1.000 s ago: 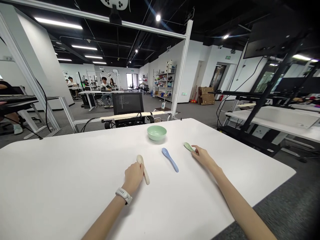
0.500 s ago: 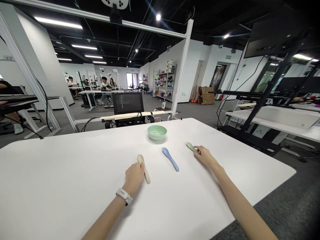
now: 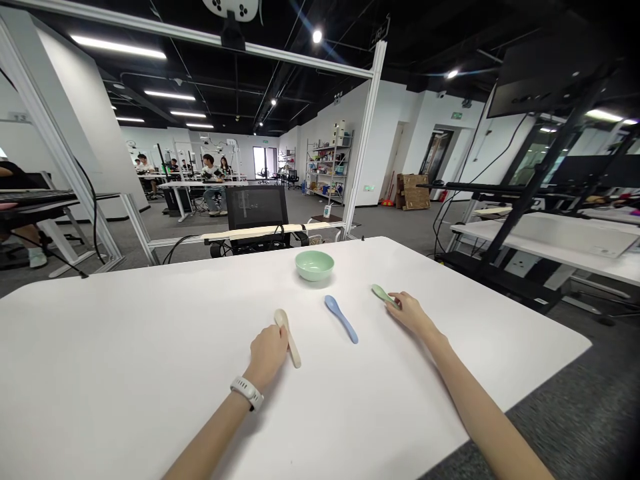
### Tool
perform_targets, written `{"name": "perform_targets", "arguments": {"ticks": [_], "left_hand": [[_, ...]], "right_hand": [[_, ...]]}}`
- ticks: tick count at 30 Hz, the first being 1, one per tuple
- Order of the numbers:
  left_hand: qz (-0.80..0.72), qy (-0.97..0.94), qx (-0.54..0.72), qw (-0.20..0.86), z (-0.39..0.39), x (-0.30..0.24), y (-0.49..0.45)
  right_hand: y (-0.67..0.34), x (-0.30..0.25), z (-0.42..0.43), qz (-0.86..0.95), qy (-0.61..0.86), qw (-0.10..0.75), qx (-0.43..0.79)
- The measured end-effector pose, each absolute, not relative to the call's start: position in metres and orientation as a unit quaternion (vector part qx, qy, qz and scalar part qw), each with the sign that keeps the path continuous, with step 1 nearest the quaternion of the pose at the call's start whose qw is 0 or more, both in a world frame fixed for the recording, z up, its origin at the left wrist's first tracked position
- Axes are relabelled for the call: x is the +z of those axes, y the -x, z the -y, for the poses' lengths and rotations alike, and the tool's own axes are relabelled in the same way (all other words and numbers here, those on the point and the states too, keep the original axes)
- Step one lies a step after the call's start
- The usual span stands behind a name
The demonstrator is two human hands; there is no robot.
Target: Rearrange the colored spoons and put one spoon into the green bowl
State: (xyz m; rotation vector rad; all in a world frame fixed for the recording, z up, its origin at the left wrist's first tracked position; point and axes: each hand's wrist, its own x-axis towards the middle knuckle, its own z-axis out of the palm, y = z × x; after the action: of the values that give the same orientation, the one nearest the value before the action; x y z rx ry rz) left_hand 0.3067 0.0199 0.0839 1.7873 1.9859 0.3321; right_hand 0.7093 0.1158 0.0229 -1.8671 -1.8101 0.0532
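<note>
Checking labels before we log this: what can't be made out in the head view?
green spoon: handle end hidden under the right hand
cream spoon: one edge hidden by the left hand
bowl: bottom hidden by its near rim
shelf: contents too small

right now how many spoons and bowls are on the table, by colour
cream spoon: 1
blue spoon: 1
green spoon: 1
green bowl: 1
total: 4

The left hand (image 3: pixel 269 357) rests on a cream plastic spoon (image 3: pixel 295 353), the right hand (image 3: pixel 410 313) touches a pale green plastic spoon (image 3: pixel 381 293), and a blue plastic spoon (image 3: pixel 341 319) lies between them, below a mint-green bowl (image 3: pixel 314 265).
</note>
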Motion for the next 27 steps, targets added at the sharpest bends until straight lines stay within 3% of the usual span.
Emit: {"name": "perform_targets", "arguments": {"ticks": [15, 21, 27], "left_hand": [[-0.708, -0.657, 0.153, 0.212, -0.025, 0.076, -0.296], [-0.721, -0.658, 0.194, 0.093, -0.031, 0.087, -0.221], [-0.750, -0.636, 0.179, -0.035, -0.013, 0.091, -0.093]], "right_hand": [[-0.718, 0.014, -0.120, 0.675, 0.690, 0.260, -0.010], [-0.714, 0.017, -0.121, 0.692, 0.665, 0.263, -0.096], [-0.675, 0.029, -0.135, 0.757, 0.600, 0.258, -0.035]]}}
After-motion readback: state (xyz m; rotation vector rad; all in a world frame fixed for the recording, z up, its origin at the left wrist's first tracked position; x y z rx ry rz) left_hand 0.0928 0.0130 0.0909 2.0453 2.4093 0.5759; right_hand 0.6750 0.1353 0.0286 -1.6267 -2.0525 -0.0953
